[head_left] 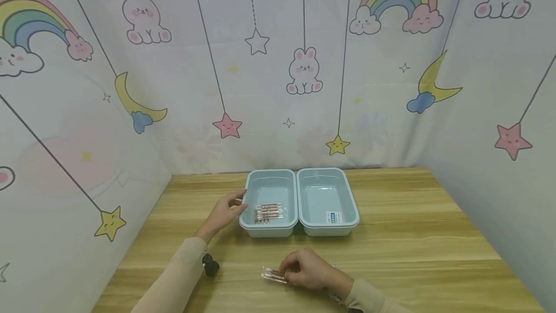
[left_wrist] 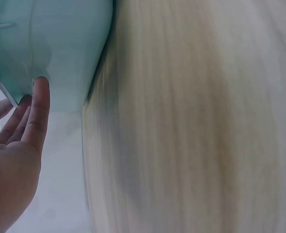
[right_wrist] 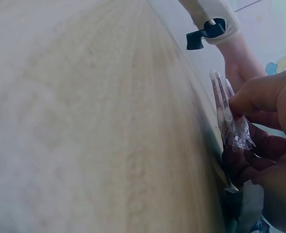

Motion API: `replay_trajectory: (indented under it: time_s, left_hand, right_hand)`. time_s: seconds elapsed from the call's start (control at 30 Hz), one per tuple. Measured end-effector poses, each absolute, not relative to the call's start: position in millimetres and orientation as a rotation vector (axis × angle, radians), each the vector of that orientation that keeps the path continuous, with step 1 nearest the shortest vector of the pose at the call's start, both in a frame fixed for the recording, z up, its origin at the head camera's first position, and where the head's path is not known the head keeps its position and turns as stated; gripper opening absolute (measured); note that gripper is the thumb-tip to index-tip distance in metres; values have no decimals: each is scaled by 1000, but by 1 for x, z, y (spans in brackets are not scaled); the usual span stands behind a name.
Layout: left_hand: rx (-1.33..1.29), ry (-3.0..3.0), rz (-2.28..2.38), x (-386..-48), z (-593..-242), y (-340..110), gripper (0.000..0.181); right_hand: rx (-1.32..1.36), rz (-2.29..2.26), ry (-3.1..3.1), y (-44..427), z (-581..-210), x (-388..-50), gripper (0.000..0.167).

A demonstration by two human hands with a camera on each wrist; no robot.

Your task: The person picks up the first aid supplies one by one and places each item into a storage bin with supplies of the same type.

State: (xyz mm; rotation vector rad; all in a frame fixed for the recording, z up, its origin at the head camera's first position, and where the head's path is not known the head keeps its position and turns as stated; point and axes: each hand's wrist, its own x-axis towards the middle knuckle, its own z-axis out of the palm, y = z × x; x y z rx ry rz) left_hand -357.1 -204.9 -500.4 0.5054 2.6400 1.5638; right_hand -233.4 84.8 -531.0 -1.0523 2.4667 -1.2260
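The right hand pinches a clear packet by one end, its long axis pointing leftward from the fingers. The left tray, holding similar packets, lies ahead and slightly left of that hand; the nearer left hand touches its side, fingers extended.

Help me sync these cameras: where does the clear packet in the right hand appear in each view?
Head: clear packet near bottom centre, pinched by the right hand.
Left wrist: not in it.
Right wrist: clear packet right of centre, about mid-height.
Shared landmark: wooden tabletop, all three views.
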Motion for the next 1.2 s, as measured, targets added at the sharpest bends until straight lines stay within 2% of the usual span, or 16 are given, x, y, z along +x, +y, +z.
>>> replay_trajectory:
  time_s: [0.1,0.33,1.2]
  left_hand:
    - [516,2641,1583,-360,-505,-207,55]
    - [529,2620,1561,-336,-470,-199,53]
    - [527,2608,1563,-337,-471,-199,54]
  right_hand:
    - [-1025,-1251,2463,86,-528,-234,15]
    - [-990,-1252,2492,88,-518,-239,14]
    - [-999,-1322,2562,87,-494,-256,13]
